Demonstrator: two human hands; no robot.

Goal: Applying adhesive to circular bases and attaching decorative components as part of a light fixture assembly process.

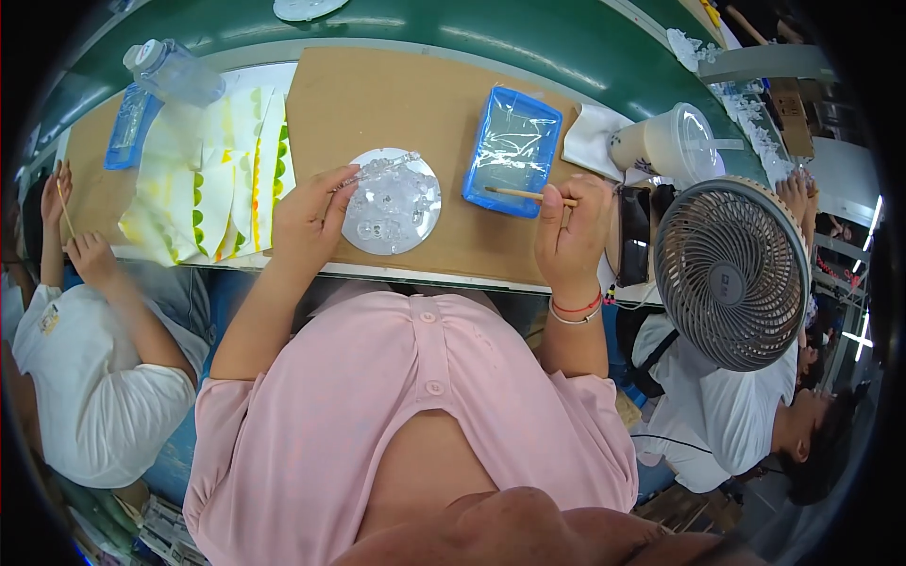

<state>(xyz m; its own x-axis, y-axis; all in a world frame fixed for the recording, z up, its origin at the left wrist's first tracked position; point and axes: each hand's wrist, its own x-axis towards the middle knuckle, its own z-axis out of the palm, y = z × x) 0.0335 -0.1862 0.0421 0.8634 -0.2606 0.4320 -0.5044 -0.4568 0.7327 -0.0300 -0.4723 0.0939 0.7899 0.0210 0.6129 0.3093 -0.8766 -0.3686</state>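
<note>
My left hand pinches one end of a slim clear piece, perhaps plastic. It is held over a white round plate, where several small clear pieces lie. My right hand is closed around a thin wooden brush, its tip pointing left above the near edge of a blue tray. Inside the tray is something clear and shiny; I cannot tell whether it is film or liquid. The brush and the clear piece are apart.
Paint-marked paper sheets lie left, with a plastic bottle behind them. At right are a lidded drink cup, a phone-like dark object and a grey fan. People sit close on both sides; the left person's hands hold a stick.
</note>
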